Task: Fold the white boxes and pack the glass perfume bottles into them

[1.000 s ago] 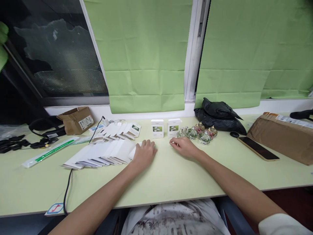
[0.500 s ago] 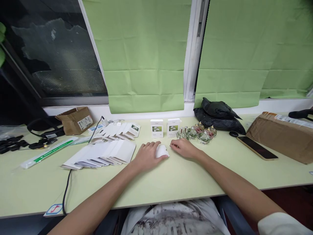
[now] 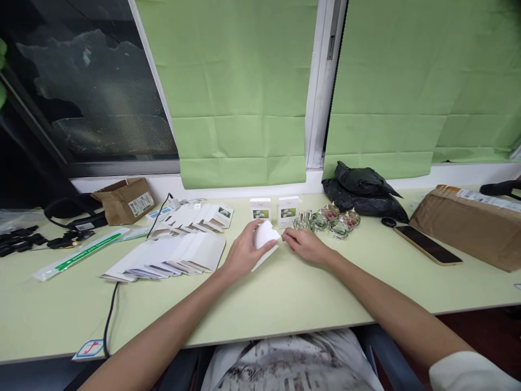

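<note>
A small white carton (image 3: 265, 237) is gripped by my left hand (image 3: 243, 251), thumb on the near side and fingers on the far side. It is tilted above the table, its end facing up and toward the right. My right hand (image 3: 304, 244) is just right of the carton, fingers curled together; whether they pinch anything or touch the carton's edge I cannot make out. Behind the hands stand two white boxes with a green flower picture, a left box (image 3: 260, 209) and a right box (image 3: 288, 212). Small glass bottles (image 3: 303, 221) stand beside the right box.
Flattened white cartons (image 3: 175, 254) lie fanned out on the left, more cartons (image 3: 199, 217) behind them. Round glass ornaments (image 3: 338, 229), a black plastic bag (image 3: 364, 193), a phone (image 3: 427, 245) and a brown parcel (image 3: 468, 228) are on the right. A black cable (image 3: 110, 320) crosses the left side.
My left hand has raised and tilted the white carton, so more of its side shows. My right hand stays nearly in place, its fingers drawn closer together.
</note>
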Tool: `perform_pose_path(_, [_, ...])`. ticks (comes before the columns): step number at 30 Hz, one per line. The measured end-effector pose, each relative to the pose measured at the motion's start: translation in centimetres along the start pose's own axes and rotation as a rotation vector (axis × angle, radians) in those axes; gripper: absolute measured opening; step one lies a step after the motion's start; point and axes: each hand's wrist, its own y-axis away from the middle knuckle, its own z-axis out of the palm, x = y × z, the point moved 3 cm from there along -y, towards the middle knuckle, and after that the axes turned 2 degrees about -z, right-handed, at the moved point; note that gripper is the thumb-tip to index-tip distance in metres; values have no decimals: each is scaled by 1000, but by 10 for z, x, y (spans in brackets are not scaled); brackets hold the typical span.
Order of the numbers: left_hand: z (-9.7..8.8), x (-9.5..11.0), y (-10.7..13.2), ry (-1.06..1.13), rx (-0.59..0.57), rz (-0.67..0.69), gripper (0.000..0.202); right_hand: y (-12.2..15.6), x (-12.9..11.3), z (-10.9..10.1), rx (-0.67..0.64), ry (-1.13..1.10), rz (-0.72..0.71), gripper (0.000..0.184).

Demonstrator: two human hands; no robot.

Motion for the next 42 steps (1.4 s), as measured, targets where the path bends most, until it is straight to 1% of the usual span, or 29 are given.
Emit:
perform_pose_path(2, [-1, -1, -2, 129, 31, -69, 61, 1, -6, 1, -15, -111, 0, 39])
perform_pose_path(6, [6, -10, -5, 312, 93, -141, 64, 2, -18, 10, -56, -283, 2, 37])
perform_pose_path(8, [10, -16, -7, 354, 118, -159, 66, 2, -21, 14, -63, -318, 0, 39])
perform_pose_path(11, [14, -20, -8, 389, 107, -156, 66, 1, -23, 16, -44, -339, 0, 38])
perform_pose_path(14, [14, -21, -9, 396, 87, -153, 65, 1, -21, 16, -39, -366, 2, 34])
perform_pose_path(18, [12, -20, -9, 422, 82, -151, 60, 2, -22, 14, -26, -387, 13, 31])
perform_pose_path(23, [13, -17, -6, 392, 114, -137, 60, 3, -28, 15, -68, -405, 41, 44])
perform_pose_path(27, [15, -16, -6, 481, 111, -125, 58, 4, -30, 15, 3, -412, 28, 44])
perform_pose_path(30, [15, -17, -6, 522, 115, -142, 57, 5, -32, 13, 65, -451, 1, 61])
perform_pose_path(31, [15, -17, -6, 523, 115, -150, 57, 5, -34, 11, 71, -455, -16, 64])
perform_pose_path(32, [14, -17, -6, 521, 115, -156, 58, 6, -37, 9, 63, -450, -38, 64])
perform_pose_path(35, [13, -16, -6, 507, 106, -163, 59, 8, -44, 4, 20, -396, -84, 55])
perform_pose_path(39, [12, -14, -5, 500, 113, -176, 58, 9, -47, -1, 44, -330, -94, 49])
perform_pose_path(42, [11, -15, -5, 514, 118, -188, 57, 10, -49, 0, -12, -299, -155, 41])
